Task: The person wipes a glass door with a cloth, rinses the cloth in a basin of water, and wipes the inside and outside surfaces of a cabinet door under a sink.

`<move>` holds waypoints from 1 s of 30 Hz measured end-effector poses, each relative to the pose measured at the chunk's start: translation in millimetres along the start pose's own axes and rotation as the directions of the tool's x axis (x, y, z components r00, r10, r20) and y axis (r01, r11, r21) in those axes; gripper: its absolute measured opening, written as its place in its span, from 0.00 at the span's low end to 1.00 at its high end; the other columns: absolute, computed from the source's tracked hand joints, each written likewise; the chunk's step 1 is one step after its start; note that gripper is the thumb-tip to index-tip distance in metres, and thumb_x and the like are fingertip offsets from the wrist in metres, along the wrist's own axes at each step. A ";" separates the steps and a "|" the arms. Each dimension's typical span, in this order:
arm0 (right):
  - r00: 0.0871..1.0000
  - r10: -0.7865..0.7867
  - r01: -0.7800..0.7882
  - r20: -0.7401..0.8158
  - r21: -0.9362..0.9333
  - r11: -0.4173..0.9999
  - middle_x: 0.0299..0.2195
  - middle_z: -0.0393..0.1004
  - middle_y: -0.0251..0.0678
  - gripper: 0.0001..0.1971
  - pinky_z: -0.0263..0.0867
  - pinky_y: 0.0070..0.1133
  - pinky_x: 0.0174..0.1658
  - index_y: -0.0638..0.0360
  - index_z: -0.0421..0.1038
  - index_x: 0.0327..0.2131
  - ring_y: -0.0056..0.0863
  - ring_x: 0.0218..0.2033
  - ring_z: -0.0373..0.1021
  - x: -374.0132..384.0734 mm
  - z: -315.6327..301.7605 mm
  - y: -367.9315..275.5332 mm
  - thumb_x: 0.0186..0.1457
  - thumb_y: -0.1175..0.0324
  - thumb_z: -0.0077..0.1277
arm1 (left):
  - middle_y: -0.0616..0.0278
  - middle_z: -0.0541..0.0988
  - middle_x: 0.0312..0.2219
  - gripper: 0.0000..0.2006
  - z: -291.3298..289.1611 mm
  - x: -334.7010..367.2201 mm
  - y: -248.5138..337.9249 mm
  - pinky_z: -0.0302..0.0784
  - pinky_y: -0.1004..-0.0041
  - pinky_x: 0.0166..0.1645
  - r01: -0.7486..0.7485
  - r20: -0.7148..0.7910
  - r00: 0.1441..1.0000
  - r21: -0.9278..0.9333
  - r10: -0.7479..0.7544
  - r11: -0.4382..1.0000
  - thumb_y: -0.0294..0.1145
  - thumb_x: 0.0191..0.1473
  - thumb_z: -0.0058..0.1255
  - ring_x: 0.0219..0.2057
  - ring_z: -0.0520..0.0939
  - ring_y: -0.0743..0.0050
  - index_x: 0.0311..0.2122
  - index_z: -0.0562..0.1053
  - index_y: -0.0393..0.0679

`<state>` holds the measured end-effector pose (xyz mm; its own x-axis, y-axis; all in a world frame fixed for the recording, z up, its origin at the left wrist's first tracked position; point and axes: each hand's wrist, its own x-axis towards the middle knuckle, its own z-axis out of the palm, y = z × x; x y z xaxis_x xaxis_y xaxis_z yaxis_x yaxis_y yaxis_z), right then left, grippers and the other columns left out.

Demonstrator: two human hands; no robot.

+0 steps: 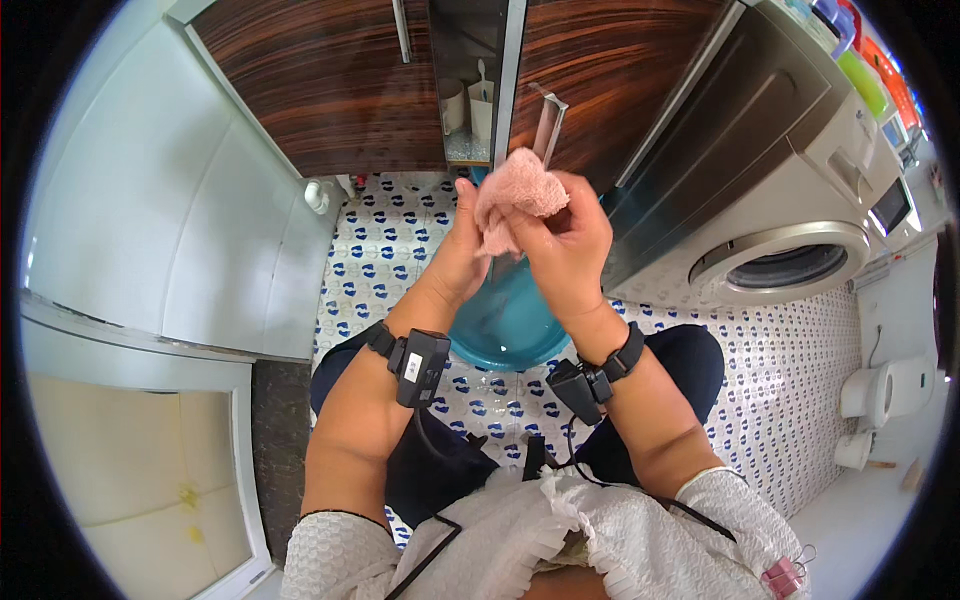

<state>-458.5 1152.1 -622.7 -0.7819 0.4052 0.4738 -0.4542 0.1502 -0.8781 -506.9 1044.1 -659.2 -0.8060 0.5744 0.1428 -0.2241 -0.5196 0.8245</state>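
A bunched pink terry cloth [528,188] is held up between my two hands, in front of the brown cabinet. My left hand [463,240] grips its lower left side, thumb pointing up along the edge; the other fingers are mostly hidden behind the cloth. On the cloth's right side my right hand [572,240] is closed, with thumb and fingers pinching the fabric. Below both hands a round teal basin [510,345] stands on the floor, holding what looks like water. The hands and cloth hide its far part.
A silver washing machine [720,200] stands to the right. Ahead are glossy wood-grain cabinet doors [310,80], with cups [480,110] on a shelf between them. A white pipe fitting [317,197] juts out at left. A toilet [885,393] is far right on the blue-patterned floor [760,350].
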 end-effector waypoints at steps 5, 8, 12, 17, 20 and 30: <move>0.952 -0.303 0.304 0.049 -0.277 0.912 0.30 0.69 0.38 0.14 0.66 0.22 0.33 0.59 0.69 0.32 0.34 0.30 0.68 -1.4 -8.7 15.7 0.38 0.75 0.60 | 0.65 0.72 0.44 0.40 -8.0 -0.5 -3.6 0.70 0.75 0.41 0.069 -0.080 0.995 0.101 -0.061 0.992 0.69 0.54 0.20 0.40 0.73 0.77 0.56 0.60 0.44; 0.994 -0.111 0.102 -0.009 -0.309 0.945 0.29 0.71 0.38 0.15 0.66 0.23 0.33 0.59 0.68 0.34 0.33 0.30 0.69 -23.4 -19.1 73.8 0.39 0.75 0.59 | 0.60 0.68 0.49 0.43 -6.3 2.6 -6.7 0.66 0.71 0.47 0.057 -0.024 0.998 0.105 -0.054 0.993 0.71 0.53 0.19 0.44 0.71 0.73 0.58 0.57 0.40; 0.928 0.368 -0.373 -0.067 -0.103 0.922 0.29 0.73 0.36 0.13 0.67 0.21 0.30 0.62 0.67 0.36 0.23 0.28 0.70 -45.6 -37.1 148.5 0.45 0.75 0.56 | 0.55 0.64 0.54 0.45 16.0 5.4 -0.2 0.61 0.68 0.57 -0.033 0.017 0.999 0.075 0.032 0.997 0.71 0.54 0.18 0.53 0.68 0.68 0.60 0.52 0.37; 0.842 0.538 -0.514 -0.033 0.250 0.820 0.28 0.73 0.35 0.10 0.66 0.21 0.27 0.64 0.65 0.38 0.24 0.26 0.70 -40.1 -43.0 164.9 0.51 0.77 0.48 | 0.57 0.52 0.62 0.46 16.3 3.6 -3.0 0.38 0.69 0.66 -0.007 0.042 0.999 0.090 0.004 0.996 0.71 0.53 0.18 0.63 0.50 0.66 0.62 0.47 0.36; 0.944 0.283 -0.235 -0.172 0.257 0.938 0.39 0.70 0.40 0.14 0.66 0.24 0.40 0.65 0.64 0.44 0.29 0.38 0.69 -8.4 -32.3 111.9 0.52 0.76 0.47 | 0.57 0.50 0.63 0.46 15.9 2.6 -5.0 0.38 0.70 0.66 0.023 -0.023 1.000 0.111 -0.021 0.994 0.70 0.54 0.20 0.64 0.49 0.66 0.63 0.45 0.36; 0.947 -0.256 0.193 -0.194 -0.291 0.937 0.56 0.55 0.48 0.30 0.52 0.31 0.58 0.57 0.62 0.54 0.47 0.57 0.55 -0.4 -16.5 87.8 0.43 0.81 0.51 | 0.59 0.62 0.56 0.40 -0.4 5.5 -19.8 0.46 0.68 0.65 0.020 -0.260 0.966 0.044 -0.008 0.999 0.69 0.54 0.28 0.60 0.58 0.68 0.57 0.57 0.42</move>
<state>-491.0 1180.0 -701.1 -0.5415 0.5205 0.6602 -0.4527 0.4812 -0.7506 -507.1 1057.3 -675.0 -0.9189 0.3943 -0.0113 -0.2162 -0.4795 0.8505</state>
